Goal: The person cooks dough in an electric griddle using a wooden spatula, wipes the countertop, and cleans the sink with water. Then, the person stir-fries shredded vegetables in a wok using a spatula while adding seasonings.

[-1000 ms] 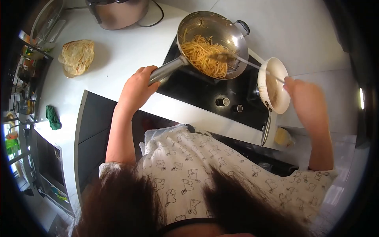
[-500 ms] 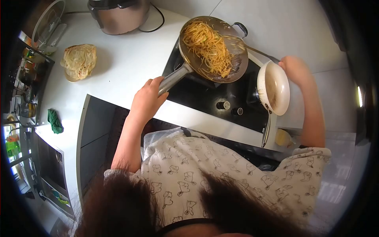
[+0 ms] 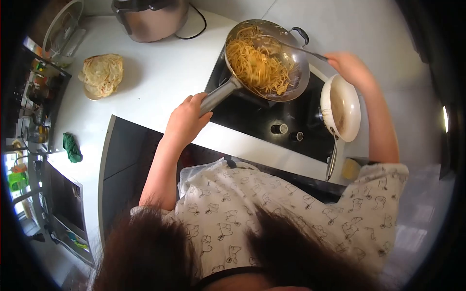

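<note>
A metal wok (image 3: pixel 302 80) with thin yellow-brown strips of food (image 3: pixel 257 68) in it is over the black cooktop (image 3: pixel 242 114). My left hand (image 3: pixel 187 119) is closed round the wok's long handle (image 3: pixel 219 97). My right hand (image 3: pixel 350 69) grips the end of a long spatula (image 3: pixel 310 52), whose head is among the food at the wok's upper side. Below my right hand, a white pan (image 3: pixel 345 109) rests at the cooktop's right side, its handle pointing toward me.
Flatbreads (image 3: pixel 103 75) lie on a plate on the white counter (image 3: pixel 145 77). A rice-cooker-like appliance (image 3: pixel 153 22) stands at the back, with a black cord. A green cloth (image 3: pixel 72 147) lies at the left. Two knobs (image 3: pixel 279 128) sit on the cooktop's front.
My right hand has moved up and left, away from the white pan, carrying the spatula head from the wok's lower middle to its upper part. The food has shifted and spread leftward.
</note>
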Demonstrator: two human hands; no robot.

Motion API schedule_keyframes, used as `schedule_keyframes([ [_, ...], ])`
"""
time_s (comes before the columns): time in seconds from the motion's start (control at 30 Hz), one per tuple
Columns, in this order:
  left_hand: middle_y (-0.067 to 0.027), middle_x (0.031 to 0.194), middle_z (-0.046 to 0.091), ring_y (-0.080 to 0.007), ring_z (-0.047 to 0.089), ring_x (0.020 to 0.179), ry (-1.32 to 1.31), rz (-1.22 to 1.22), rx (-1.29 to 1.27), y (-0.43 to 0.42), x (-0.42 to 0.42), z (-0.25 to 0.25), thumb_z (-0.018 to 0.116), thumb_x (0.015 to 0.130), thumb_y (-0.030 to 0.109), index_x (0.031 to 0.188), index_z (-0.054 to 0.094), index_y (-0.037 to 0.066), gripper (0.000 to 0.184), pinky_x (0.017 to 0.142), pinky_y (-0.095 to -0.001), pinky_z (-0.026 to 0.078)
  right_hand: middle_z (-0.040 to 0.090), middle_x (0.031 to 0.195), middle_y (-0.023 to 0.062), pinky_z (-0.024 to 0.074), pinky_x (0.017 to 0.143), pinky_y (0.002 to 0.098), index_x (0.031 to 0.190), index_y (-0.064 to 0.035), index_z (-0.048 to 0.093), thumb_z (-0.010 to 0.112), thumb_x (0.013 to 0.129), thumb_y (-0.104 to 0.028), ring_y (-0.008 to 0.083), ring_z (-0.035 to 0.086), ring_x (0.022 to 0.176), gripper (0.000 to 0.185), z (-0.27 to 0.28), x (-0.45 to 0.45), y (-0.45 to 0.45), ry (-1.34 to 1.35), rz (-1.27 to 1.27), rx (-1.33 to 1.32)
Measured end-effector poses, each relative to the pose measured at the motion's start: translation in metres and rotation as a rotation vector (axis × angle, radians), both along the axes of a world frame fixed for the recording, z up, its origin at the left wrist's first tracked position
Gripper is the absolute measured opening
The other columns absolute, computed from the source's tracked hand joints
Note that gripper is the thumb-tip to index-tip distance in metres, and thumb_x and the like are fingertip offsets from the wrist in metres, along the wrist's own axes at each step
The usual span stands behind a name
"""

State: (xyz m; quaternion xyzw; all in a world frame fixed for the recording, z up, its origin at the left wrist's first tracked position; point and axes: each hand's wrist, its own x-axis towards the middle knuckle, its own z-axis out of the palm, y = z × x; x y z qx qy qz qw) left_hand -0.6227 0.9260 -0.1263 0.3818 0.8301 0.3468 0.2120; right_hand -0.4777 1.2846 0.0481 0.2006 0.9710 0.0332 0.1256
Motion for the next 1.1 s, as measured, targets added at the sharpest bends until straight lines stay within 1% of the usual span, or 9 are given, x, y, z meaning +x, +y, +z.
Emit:
schedule_keyframes([
  [0.1, -0.0192, 0.105, 0.063, -0.0349, 0.061, 0.095, 0.005, -0.005, -0.03, 0.001, 0.002, 0.003, 0.066, 0.081, 0.015, 0.119, 0.054, 0.003, 0.042, 0.084, -0.0403, 0.048, 0.066, 0.089, 0.0186, 0.0501, 0.074, 0.0429, 0.113, -0.0059, 0.061, 0.052, 0.09, -0.014, 0.0356, 0.063, 0.083, 0.027, -0.047, -0.017, -0.014, 0.101, 0.119, -0.009],
  [0.27, -0.0194, 0.106, 0.063, -0.0353, 0.061, 0.095, 0.002, -0.001, 0.008, 0.0, 0.002, 0.003, 0.065, 0.081, 0.014, 0.119, 0.054, 0.003, 0.042, 0.084, -0.0404, 0.048, 0.062, 0.076, 0.0156, 0.0498, 0.063, 0.0429, 0.132, -0.0138, 0.05, 0.049, 0.085, -0.005, 0.0311, 0.063, 0.071, 0.047, 0.008, 0.032, -0.121, -0.198, 0.046, 0.315],
  [0.47, -0.0194, 0.106, 0.062, -0.0358, 0.062, 0.094, 0.018, -0.033, 0.018, 0.0, -0.003, -0.001, 0.065, 0.081, 0.014, 0.119, 0.054, 0.003, 0.041, 0.083, -0.0411, 0.048, 0.062, 0.083, 0.0153, 0.0523, 0.059, 0.0407, 0.135, -0.0127, 0.047, 0.05, 0.082, -0.003, 0.0314, 0.064, 0.067, 0.054, 0.001, 0.092, -0.172, -0.278, -0.073, 0.286],
  [0.6, -0.0197, 0.106, 0.062, -0.0364, 0.062, 0.094, 0.035, -0.062, 0.009, 0.001, -0.005, -0.004, 0.064, 0.081, 0.015, 0.118, 0.054, 0.003, 0.041, 0.083, -0.0415, 0.049, 0.063, 0.08, 0.0156, 0.0539, 0.06, 0.0405, 0.13, -0.0054, 0.049, 0.05, 0.082, -0.002, 0.0302, 0.066, 0.069, 0.049, -0.033, 0.073, -0.164, -0.14, -0.074, 0.35],
  [0.67, -0.02, 0.106, 0.062, -0.0365, 0.061, 0.094, 0.059, -0.088, 0.009, 0.0, -0.005, -0.006, 0.064, 0.081, 0.015, 0.118, 0.054, 0.003, 0.04, 0.083, -0.0418, 0.049, 0.064, 0.078, 0.0144, 0.055, 0.062, 0.0386, 0.119, 0.0008, 0.053, 0.05, 0.083, -0.003, 0.0287, 0.067, 0.071, 0.036, -0.058, 0.055, -0.135, -0.079, -0.13, 0.361],
  [0.77, -0.0204, 0.105, 0.062, -0.0366, 0.061, 0.094, 0.054, -0.102, 0.013, -0.001, -0.007, -0.006, 0.064, 0.081, 0.017, 0.118, 0.054, 0.002, 0.04, 0.082, -0.0423, 0.049, 0.065, 0.08, 0.0168, 0.0549, 0.061, 0.0395, 0.118, -0.0021, 0.053, 0.051, 0.084, -0.003, 0.0315, 0.067, 0.073, 0.034, -0.087, 0.04, -0.113, -0.08, -0.202, 0.412],
  [0.83, -0.0207, 0.105, 0.062, -0.037, 0.062, 0.094, 0.06, -0.104, 0.036, 0.0, -0.007, -0.008, 0.063, 0.082, 0.018, 0.118, 0.054, 0.001, 0.041, 0.082, -0.0426, 0.049, 0.065, 0.081, 0.0168, 0.0549, 0.06, 0.0402, 0.113, -0.0026, 0.054, 0.05, 0.086, -0.006, 0.0317, 0.068, 0.074, 0.027, -0.09, 0.051, -0.116, -0.076, -0.166, 0.404],
  [0.93, -0.0214, 0.105, 0.062, -0.0376, 0.062, 0.093, 0.05, -0.105, 0.055, -0.001, -0.006, -0.011, 0.063, 0.082, 0.018, 0.118, 0.053, 0.0, 0.042, 0.082, -0.0426, 0.049, 0.066, 0.084, 0.0146, 0.0566, 0.063, 0.0367, 0.1, 0.0012, 0.055, 0.051, 0.083, -0.005, 0.0282, 0.069, 0.074, 0.019, -0.063, 0.076, -0.156, -0.167, -0.237, 0.351],
  [1.1, -0.0224, 0.104, 0.063, -0.0383, 0.062, 0.091, 0.046, -0.111, 0.049, 0.0, -0.008, -0.011, 0.064, 0.081, 0.018, 0.119, 0.053, -0.001, 0.043, 0.08, -0.0428, 0.05, 0.066, 0.088, 0.0163, 0.057, 0.064, 0.0376, 0.103, 0.0017, 0.055, 0.05, 0.085, -0.007, 0.0298, 0.068, 0.075, 0.021, -0.077, 0.023, -0.132, 0.014, -0.25, 0.396],
])
